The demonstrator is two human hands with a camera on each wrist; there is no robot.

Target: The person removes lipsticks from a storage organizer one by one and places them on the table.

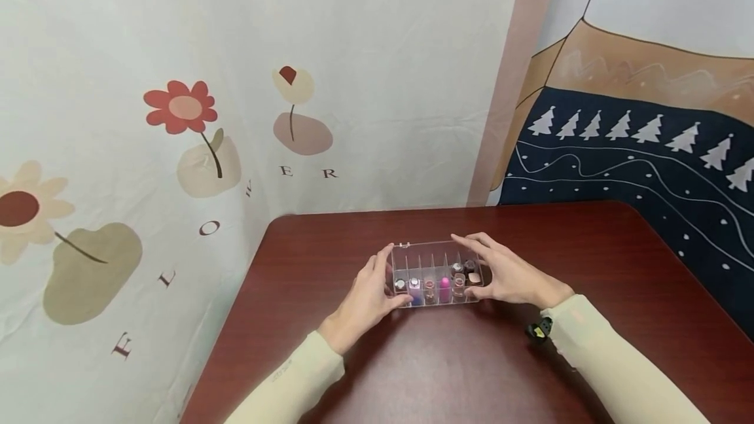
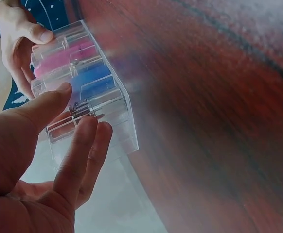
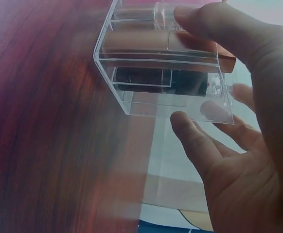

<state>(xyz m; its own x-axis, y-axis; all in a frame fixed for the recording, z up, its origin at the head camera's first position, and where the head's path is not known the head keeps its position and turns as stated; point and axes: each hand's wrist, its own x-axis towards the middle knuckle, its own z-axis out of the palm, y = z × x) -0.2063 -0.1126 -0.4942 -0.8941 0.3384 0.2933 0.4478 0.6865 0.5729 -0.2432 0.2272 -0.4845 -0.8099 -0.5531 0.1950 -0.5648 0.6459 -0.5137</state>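
Note:
A clear plastic cosmetics organizer [image 1: 419, 272] with divided compartments stands on the table, a hand at each end. My left hand [image 1: 368, 293] holds its left end, thumb at the front and the other fingers along the side. At the right end my right hand [image 1: 505, 275] holds it, thumb low in front and fingers toward the back upper edge. The front row carries a bright pink tube [image 1: 444, 290], a blue-and-lilac bottle [image 1: 415, 293] and several lipstick-like tubes. Dark-capped items [image 1: 469, 267] sit at the back right. In the right wrist view a brown-orange tube [image 3: 136, 42] and a dark one [image 3: 141, 80] show through the wall.
The dark red wooden table [image 1: 330, 247] extends around the organizer. A pale cloth with printed flowers [image 1: 383, 84] hangs behind it, and a dark cloth with white trees [image 1: 636, 156] hangs at the right. A black band [image 1: 538, 330] is on the right wrist.

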